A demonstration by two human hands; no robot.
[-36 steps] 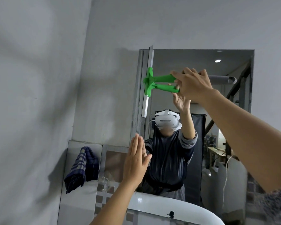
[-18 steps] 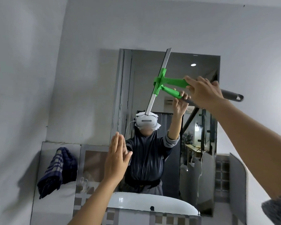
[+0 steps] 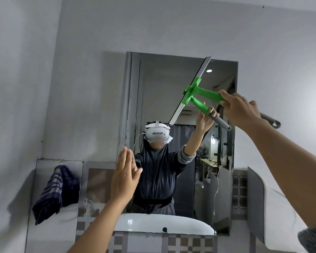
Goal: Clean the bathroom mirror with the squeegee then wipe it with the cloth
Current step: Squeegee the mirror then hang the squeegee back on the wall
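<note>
The right hand (image 3: 240,108) is wrapped around the handle of the green squeegee (image 3: 202,93), gripping it where the green plastic meets a grey ribbed section whose hooked end sticks out past the wrist. The arm is raised high and comes in from the lower right. From the grip, the handle runs up and left to the metal blade, which lies slanted against the mirror (image 3: 171,88), its upper tip at the top edge of the glass and its lower tip near the middle. A mirrored copy of the handle and hand shows just below the real ones.

The left hand (image 3: 125,178) is flat and empty, fingers together and pointing up, held in front of the mirror's lower left corner; whether the palm touches the glass cannot be told.

The mirror hangs on a pale grey wall (image 3: 171,24). Well to the left of it, a blue-and-white checked cloth (image 3: 57,192) is draped against a tiled backsplash. Below the mirror is the curved rim of a white basin (image 3: 153,221), with checked tiles under it.
</note>
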